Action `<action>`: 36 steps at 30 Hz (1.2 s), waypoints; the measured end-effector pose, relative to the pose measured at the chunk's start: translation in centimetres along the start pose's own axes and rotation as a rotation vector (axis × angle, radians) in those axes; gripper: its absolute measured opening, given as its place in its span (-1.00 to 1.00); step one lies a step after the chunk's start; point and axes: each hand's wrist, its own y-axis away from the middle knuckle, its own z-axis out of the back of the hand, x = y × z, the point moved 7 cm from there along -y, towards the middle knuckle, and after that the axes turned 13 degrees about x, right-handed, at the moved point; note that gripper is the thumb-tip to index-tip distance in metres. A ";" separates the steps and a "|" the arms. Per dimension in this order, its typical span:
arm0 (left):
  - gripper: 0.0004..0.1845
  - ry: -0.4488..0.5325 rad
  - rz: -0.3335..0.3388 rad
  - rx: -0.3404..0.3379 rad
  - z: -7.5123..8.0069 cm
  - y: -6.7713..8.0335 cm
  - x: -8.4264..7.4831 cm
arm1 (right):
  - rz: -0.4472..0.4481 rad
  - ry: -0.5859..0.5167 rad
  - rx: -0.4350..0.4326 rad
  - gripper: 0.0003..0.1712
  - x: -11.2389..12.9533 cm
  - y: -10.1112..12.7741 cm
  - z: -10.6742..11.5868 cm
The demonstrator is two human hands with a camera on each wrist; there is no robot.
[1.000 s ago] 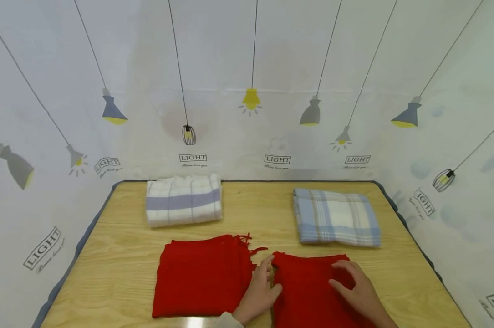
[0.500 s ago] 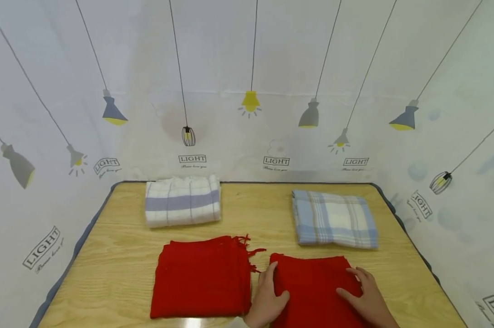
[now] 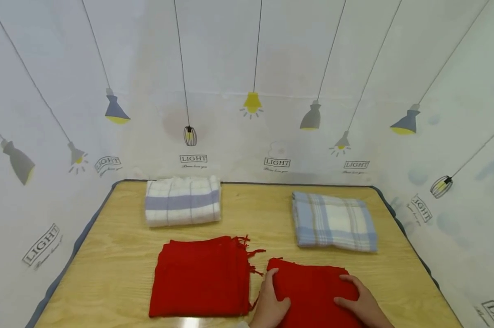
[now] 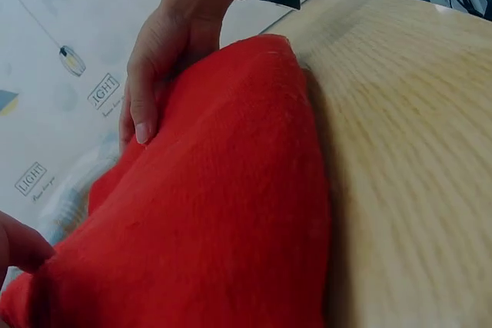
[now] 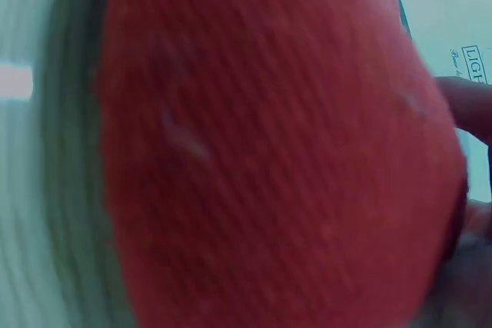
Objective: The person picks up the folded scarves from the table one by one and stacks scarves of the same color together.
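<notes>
A folded red scarf (image 3: 312, 296) lies at the front right of the table, between two hands. My left hand (image 3: 269, 303) grips its left side, thumb on top and fingers over the edge. On the opposite side my right hand (image 3: 363, 304) holds the scarf's right edge with thumb and fingers. The left wrist view shows the scarf as a thick, soft stack. Red cloth (image 5: 277, 151) fills most of the blurred right wrist view. Just left of the hands lies another folded red scarf (image 3: 199, 278) with fringe along its right side.
At the back left sits a folded white cloth (image 3: 183, 216) with a purple stripe. A blue and white plaid cloth (image 3: 341, 223) is folded at the back right. The wooden table (image 3: 255, 218) is bounded by a sheet (image 3: 226, 68) printed with lamps.
Both hands have closed in on the right-hand red scarf and now grip its sides. Its far edge has shifted slightly toward me. The other cloths stay in place.
</notes>
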 end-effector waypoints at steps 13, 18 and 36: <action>-0.30 0.016 -0.118 -0.068 1.1 2.0 -1.8 | 0.073 -0.113 0.005 -0.24 2.3 1.4 -0.7; -0.29 0.024 -0.136 -0.090 2.3 2.7 -3.2 | 0.074 -0.149 0.006 -0.24 3.7 1.7 -0.7; -0.30 0.052 -0.105 -0.138 10.3 5.0 -4.6 | 0.140 -0.321 0.058 -0.29 11.2 0.4 -4.5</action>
